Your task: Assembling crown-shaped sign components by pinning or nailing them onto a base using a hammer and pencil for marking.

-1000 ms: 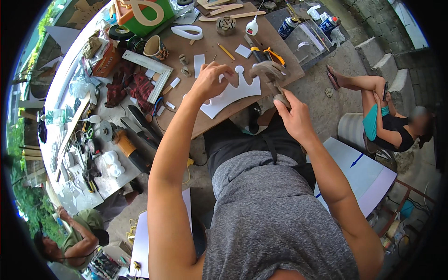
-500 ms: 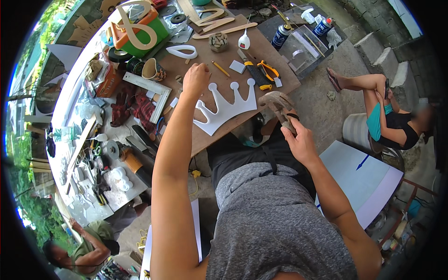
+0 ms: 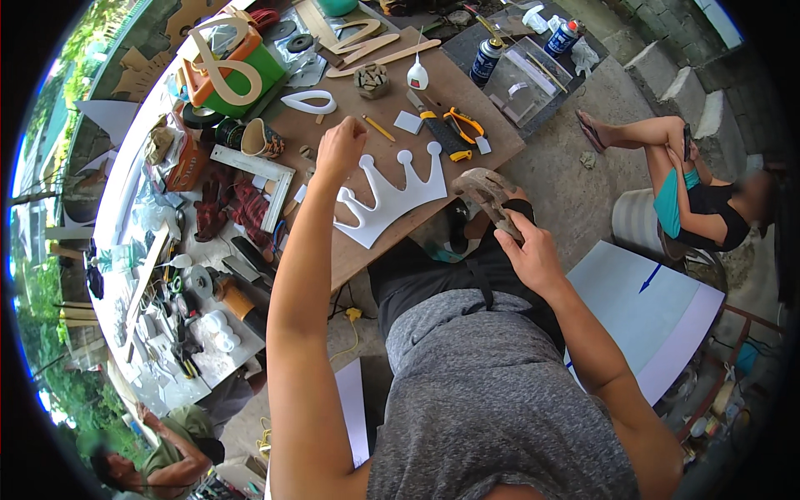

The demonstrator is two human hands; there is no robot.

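Observation:
A white crown-shaped cutout (image 3: 392, 202) lies flat on the brown tabletop, close to its near edge. Just beyond the crown's left end is my left hand (image 3: 342, 148), fingers curled together; whatever they may pinch is hidden. My right hand (image 3: 532, 252) grips a worn brown tool shaped like a hammer (image 3: 483, 190), held beside the table's near right corner and over my lap. Past the crown lie a yellow pencil (image 3: 379, 127), a small white square (image 3: 407, 122), a yellow-and-black cutter knife (image 3: 446, 136) and orange-handled pliers (image 3: 463, 127).
Farther back are a white teardrop ring (image 3: 308, 102), a dropper bottle (image 3: 417, 75) and spray cans (image 3: 486, 61). A metal square (image 3: 275, 187) and an angle grinder (image 3: 232, 296) lie left among clutter. One person (image 3: 687, 183) sits at right, another (image 3: 171, 446) at lower left.
The view has shifted a little, so the table and its things appear farther left. My left hand stays curled near the crown; my right hand keeps its hold on the tool, now slightly turned.

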